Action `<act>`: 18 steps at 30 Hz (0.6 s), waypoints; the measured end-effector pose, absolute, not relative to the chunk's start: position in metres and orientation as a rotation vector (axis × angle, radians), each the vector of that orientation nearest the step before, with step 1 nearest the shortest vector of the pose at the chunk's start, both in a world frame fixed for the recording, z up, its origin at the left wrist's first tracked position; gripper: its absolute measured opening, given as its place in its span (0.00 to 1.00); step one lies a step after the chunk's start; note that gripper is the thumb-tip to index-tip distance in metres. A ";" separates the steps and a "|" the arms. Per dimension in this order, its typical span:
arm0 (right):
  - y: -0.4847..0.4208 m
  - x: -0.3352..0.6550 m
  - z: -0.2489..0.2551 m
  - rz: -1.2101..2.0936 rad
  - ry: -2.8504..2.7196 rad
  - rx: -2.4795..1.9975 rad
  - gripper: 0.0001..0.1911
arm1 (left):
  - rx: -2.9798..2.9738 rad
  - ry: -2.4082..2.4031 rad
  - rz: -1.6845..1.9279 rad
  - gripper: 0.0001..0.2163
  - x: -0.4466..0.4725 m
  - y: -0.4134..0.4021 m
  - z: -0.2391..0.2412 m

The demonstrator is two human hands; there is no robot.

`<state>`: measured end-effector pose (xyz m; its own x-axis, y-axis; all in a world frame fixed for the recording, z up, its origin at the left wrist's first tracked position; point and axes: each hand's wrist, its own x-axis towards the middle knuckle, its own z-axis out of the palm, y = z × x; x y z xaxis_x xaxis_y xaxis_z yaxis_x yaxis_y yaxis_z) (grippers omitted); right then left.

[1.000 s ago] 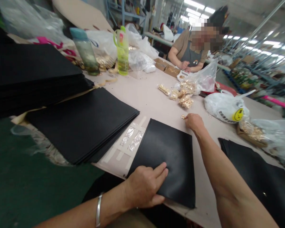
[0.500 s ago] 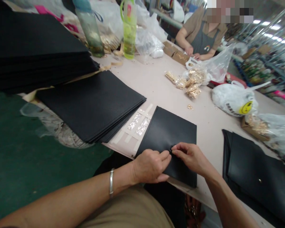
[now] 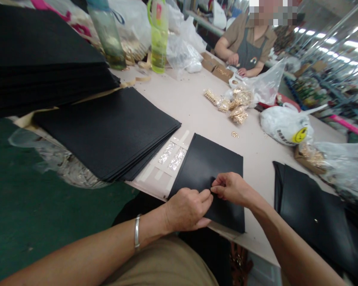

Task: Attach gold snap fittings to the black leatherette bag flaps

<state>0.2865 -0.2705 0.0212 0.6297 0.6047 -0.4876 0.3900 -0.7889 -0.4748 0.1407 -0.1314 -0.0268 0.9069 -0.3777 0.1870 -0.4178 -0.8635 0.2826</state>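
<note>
A single black leather sheet [image 3: 211,167] lies on the pale table [image 3: 191,107] right in front of me. My left hand [image 3: 187,208] rests on its near edge with fingers curled in a pinch. My right hand [image 3: 230,188] meets it from the right, fingertips pinched together on the sheet; whatever small piece they hold is hidden. A tiny gold fitting [image 3: 234,134] lies loose just beyond the sheet. Small bags of gold fittings [image 3: 236,107] sit farther back.
A stack of black sheets [image 3: 107,127] lies to the left, a taller pile [image 3: 38,67] behind it. More black pieces [image 3: 313,214] lie at right. Two bottles [image 3: 158,37], plastic bags [image 3: 285,125] and a seated person [image 3: 247,43] occupy the far side.
My right hand came back from the loose gold fitting to the sheet's near edge and now pinches beside my left hand. The left fingers went from flat to curled.
</note>
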 end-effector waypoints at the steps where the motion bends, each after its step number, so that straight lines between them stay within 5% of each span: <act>1: -0.269 0.289 0.021 0.988 -0.757 -2.519 0.03 | 2.747 -0.589 0.173 0.24 0.140 -0.131 -0.027; 10: -0.253 0.294 0.026 1.146 -0.576 -2.527 0.07 | 2.708 -0.571 0.117 0.24 0.141 -0.131 -0.023; 14: -0.261 0.292 0.030 0.899 -0.686 -2.606 0.08 | 2.726 -0.548 0.107 0.20 0.139 -0.131 -0.023; 18: -0.299 0.290 0.034 0.278 -0.734 -2.766 0.19 | 2.727 -0.532 0.191 0.20 0.140 -0.130 -0.030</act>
